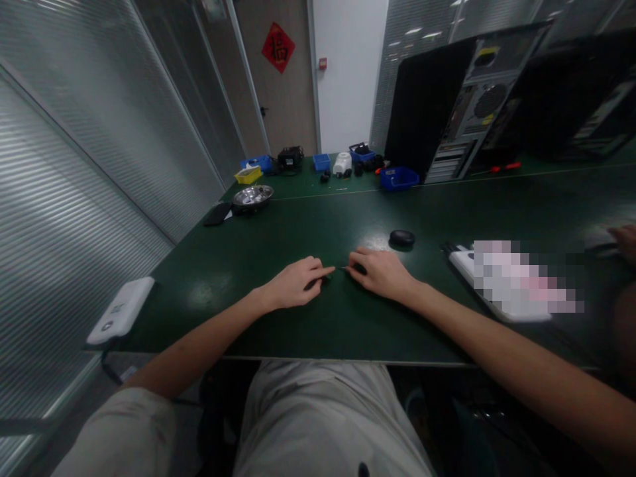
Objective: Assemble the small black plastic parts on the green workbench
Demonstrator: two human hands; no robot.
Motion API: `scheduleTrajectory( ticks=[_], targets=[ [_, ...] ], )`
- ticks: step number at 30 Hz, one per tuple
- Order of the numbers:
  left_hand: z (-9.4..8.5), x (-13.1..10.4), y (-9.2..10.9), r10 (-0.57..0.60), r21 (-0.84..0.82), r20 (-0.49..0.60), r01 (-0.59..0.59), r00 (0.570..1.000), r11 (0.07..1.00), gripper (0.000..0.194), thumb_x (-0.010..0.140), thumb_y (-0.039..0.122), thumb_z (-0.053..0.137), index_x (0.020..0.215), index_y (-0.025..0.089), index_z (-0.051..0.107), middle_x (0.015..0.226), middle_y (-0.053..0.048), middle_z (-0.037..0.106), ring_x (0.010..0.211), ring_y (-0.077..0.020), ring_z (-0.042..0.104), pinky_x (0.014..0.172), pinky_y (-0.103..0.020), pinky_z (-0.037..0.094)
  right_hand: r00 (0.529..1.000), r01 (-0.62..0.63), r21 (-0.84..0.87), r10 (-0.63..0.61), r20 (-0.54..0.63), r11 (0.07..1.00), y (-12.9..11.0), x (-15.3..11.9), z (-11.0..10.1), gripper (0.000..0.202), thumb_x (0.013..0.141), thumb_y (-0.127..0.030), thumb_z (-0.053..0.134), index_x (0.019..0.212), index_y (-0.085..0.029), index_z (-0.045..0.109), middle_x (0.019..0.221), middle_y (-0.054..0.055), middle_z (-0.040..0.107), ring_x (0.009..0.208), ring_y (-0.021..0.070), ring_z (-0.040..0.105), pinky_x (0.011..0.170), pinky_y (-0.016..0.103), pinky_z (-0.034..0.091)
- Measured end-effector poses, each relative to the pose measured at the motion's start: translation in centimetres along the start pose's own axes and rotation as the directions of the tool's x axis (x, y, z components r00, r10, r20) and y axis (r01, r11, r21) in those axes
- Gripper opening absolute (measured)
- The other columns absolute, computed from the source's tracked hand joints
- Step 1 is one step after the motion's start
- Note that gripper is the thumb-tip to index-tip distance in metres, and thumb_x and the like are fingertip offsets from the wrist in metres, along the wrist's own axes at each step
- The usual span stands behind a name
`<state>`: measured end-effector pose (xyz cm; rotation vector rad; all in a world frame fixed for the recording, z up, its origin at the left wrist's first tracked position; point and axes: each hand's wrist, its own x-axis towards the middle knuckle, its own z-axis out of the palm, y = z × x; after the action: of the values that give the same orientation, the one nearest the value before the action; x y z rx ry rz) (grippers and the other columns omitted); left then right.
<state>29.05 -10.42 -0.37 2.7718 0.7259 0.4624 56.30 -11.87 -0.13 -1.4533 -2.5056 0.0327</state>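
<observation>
My left hand (295, 283) rests low over the green tabletop, its index finger stretched to the right and the thumb apart below it. A small dark patch shows by that thumb; whether it is an object or shadow I cannot tell. Just across a narrow gap, my right hand (377, 270) is closed in a pinch. From its fingertips a tiny thin, pale piece (343, 267) sticks out toward the left index finger; its kind is too small to make out. Beyond the right hand lies a black computer mouse (402, 238).
On the green table (209, 291), a white power-bank-like device (122, 310) lies at the left edge. A metal bowl (253, 197), a yellow tray (248, 175) and a blue bin (399, 177) stand farther back. A computer case (447, 106) rises behind. Another person's hand (625, 240) is far right.
</observation>
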Motion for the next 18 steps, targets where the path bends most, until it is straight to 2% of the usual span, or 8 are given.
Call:
scheduleTrajectory(
  ticks=[3, 5, 9, 12, 15, 18],
  targets=[
    [-0.6, -0.1, 0.0, -0.019, -0.051, 0.014, 0.02, 1.0, 0.999, 0.047, 0.099, 0.022, 0.055, 0.147, 0.019, 0.057, 0.113, -0.012, 0.064, 0.105, -0.0235, 0.06, 0.095, -0.036, 0.05, 1.0, -0.009, 0.03, 0.009, 0.015, 1.0, -0.1, 0.0, -0.1, 0.02, 0.1, -0.038, 0.055, 0.1, -0.022, 0.067, 0.099, 0.006, 0.066, 0.076, 0.0179, 0.059, 0.062, 0.031, 0.029],
    [-0.9, -0.2, -0.1, -0.022, -0.101, 0.03, 0.025, 0.999, 0.995, 0.041, 0.098, 0.023, 0.059, 0.138, 0.02, 0.063, 0.11, -0.01, 0.066, 0.103, -0.0226, 0.061, 0.096, -0.036, 0.05, 1.0, -0.01, 0.041, 0.009, 0.012, 0.999, -0.1, 0.0, -0.2, 0.02, 0.1, -0.038, 0.055, 0.099, -0.023, 0.067, 0.098, 0.006, 0.066, 0.077, 0.0181, 0.058, 0.062, 0.031, 0.029],
    [-0.9, -0.1, -0.2, 0.006, -0.161, 0.001, -0.005, 1.0, 0.987, 0.025, 0.098, 0.021, 0.06, 0.121, 0.022, 0.071, 0.122, -0.01, 0.066, 0.116, -0.023, 0.061, 0.104, -0.039, 0.049, 1.0, -0.008, 0.06, 0.007, 0.008, 0.998, -0.1, 0.0, -0.2, 0.02, 0.1, -0.038, 0.055, 0.098, -0.022, 0.067, 0.097, 0.006, 0.067, 0.077, 0.0183, 0.059, 0.063, 0.03, 0.03],
    [-0.5, 0.2, 0.1, 0.012, -0.159, -0.028, -0.016, 1.0, 0.987, 0.028, 0.101, 0.017, 0.055, 0.125, 0.021, 0.069, 0.128, -0.011, 0.066, 0.122, -0.0227, 0.06, 0.108, -0.04, 0.048, 1.0, -0.005, 0.069, 0.005, 0.0, 0.998, 0.0, 0.0, -0.1, 0.019, 0.1, -0.038, 0.056, 0.099, -0.022, 0.067, 0.098, 0.006, 0.067, 0.079, 0.0185, 0.06, 0.064, 0.03, 0.03],
    [-0.3, 0.2, 0.3, 0.05, -0.119, 0.012, -0.048, 0.999, 0.992, 0.032, 0.104, 0.018, 0.049, 0.132, 0.02, 0.065, 0.126, -0.012, 0.067, 0.121, -0.0222, 0.061, 0.109, -0.039, 0.048, 1.0, -0.001, 0.077, 0.001, -0.006, 0.997, 0.1, -0.1, -0.1, 0.019, 0.1, -0.038, 0.056, 0.099, -0.023, 0.067, 0.1, 0.006, 0.068, 0.08, 0.0185, 0.06, 0.065, 0.029, 0.031],
    [-0.7, -0.7, -1.1, 0.042, -0.054, 0.041, -0.039, 0.998, 0.998, 0.033, 0.106, 0.022, 0.047, 0.134, 0.019, 0.064, 0.129, -0.012, 0.066, 0.121, -0.0216, 0.061, 0.109, -0.039, 0.048, 1.0, -0.004, 0.085, 0.005, -0.006, 0.996, 0.1, -0.1, -0.1, 0.019, 0.1, -0.038, 0.056, 0.098, -0.022, 0.067, 0.1, 0.006, 0.068, 0.08, 0.0185, 0.06, 0.065, 0.03, 0.032]
  ],
)
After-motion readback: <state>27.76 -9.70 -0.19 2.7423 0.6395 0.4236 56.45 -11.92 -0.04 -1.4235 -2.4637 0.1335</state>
